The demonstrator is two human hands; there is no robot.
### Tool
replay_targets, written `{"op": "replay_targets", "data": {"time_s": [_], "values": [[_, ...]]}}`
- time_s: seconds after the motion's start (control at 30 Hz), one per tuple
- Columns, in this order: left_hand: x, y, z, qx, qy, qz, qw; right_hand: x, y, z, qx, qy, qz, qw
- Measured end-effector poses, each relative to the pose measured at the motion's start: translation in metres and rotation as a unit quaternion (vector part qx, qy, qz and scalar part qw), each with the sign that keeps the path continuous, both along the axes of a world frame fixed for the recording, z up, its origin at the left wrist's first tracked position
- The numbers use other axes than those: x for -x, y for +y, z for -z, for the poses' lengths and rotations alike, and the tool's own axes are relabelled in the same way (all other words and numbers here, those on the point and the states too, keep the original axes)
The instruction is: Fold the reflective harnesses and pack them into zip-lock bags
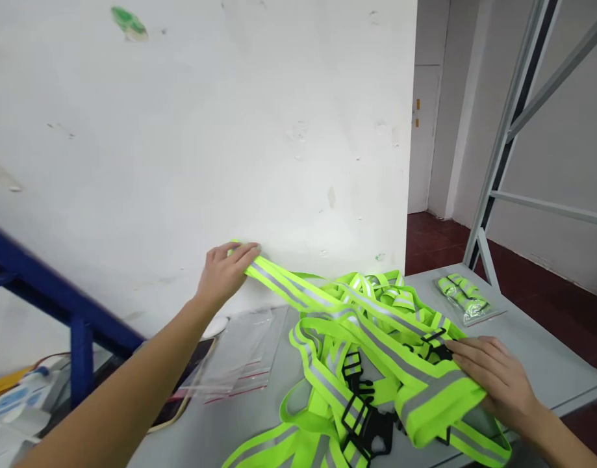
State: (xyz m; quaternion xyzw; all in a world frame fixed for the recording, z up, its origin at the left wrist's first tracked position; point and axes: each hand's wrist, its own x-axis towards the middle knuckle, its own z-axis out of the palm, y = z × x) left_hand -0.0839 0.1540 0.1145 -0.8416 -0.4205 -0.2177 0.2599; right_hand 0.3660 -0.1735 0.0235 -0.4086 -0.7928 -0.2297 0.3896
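Observation:
My left hand [226,272], raised near the wall, is closed on one end of a neon-yellow reflective strap [283,284] with a grey stripe. The strap stretches taut from there toward the right. At its other side my right hand [497,380] grips the strap bundle beside a black buckle [437,351]; its thumb is hidden. Beneath lies a tangled heap of the same reflective straps [327,383], with a black plastic clip [379,429] near the front.
Clear zip bags [244,351] lie on the grey table [205,432], partly over a phone [171,413]. A packed bag of reflective straps [466,296] rests at right. A blue metal frame [81,357] stands left, a grey metal frame [493,156] right, and a white wall [205,130] behind.

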Motion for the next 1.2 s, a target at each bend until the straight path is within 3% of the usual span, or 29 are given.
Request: {"op": "replay_targets", "data": {"time_s": [0.1, 0.2, 0.27, 0.33, 0.47, 0.57, 0.63, 0.7, 0.8, 0.87, 1.03, 1.2], "values": [[-0.013, -0.01, 0.022, 0.088, 0.089, 0.023, 0.992, -0.008, -0.001, 0.012, 0.008, -0.016, 0.004, 1.0], [-0.044, -0.034, 0.045, 0.253, 0.182, 0.078, 0.947, -0.013, 0.005, 0.018, 0.028, -0.045, 0.012, 0.998], [-0.072, -0.06, 0.056, 0.306, 0.202, 0.084, 0.927, -0.014, 0.011, 0.019, 0.044, -0.058, 0.013, 0.997], [-0.103, -0.093, 0.061, 0.343, 0.204, 0.125, 0.909, -0.014, 0.016, 0.019, 0.047, -0.058, 0.01, 0.997], [-0.167, -0.163, 0.054, 0.407, 0.141, 0.295, 0.853, -0.007, 0.026, 0.012, 0.027, -0.034, -0.015, 0.999], [-0.202, -0.19, 0.056, 0.442, 0.058, 0.39, 0.806, -0.003, 0.033, 0.001, 0.036, -0.017, -0.042, 0.998], [-0.216, -0.192, 0.065, 0.476, -0.017, 0.383, 0.792, -0.003, 0.037, -0.007, 0.031, -0.01, -0.045, 0.998], [-0.22, -0.185, 0.079, 0.489, -0.081, 0.349, 0.795, -0.005, 0.041, -0.016, 0.031, -0.01, -0.03, 0.999], [-0.214, -0.169, 0.094, 0.452, -0.132, 0.307, 0.827, -0.013, 0.044, -0.029, 0.034, 0.01, -0.014, 0.999], [-0.205, -0.159, 0.096, 0.431, -0.131, 0.283, 0.847, -0.016, 0.043, -0.036, 0.027, 0.037, -0.01, 0.999], [-0.175, -0.135, 0.071, 0.376, -0.046, 0.245, 0.893, -0.023, 0.029, -0.047, 0.045, 0.094, 0.02, 0.994], [-0.134, -0.088, 0.037, 0.187, 0.073, 0.2, 0.959, -0.042, 0.011, -0.045, 0.081, 0.159, 0.082, 0.981]]}}
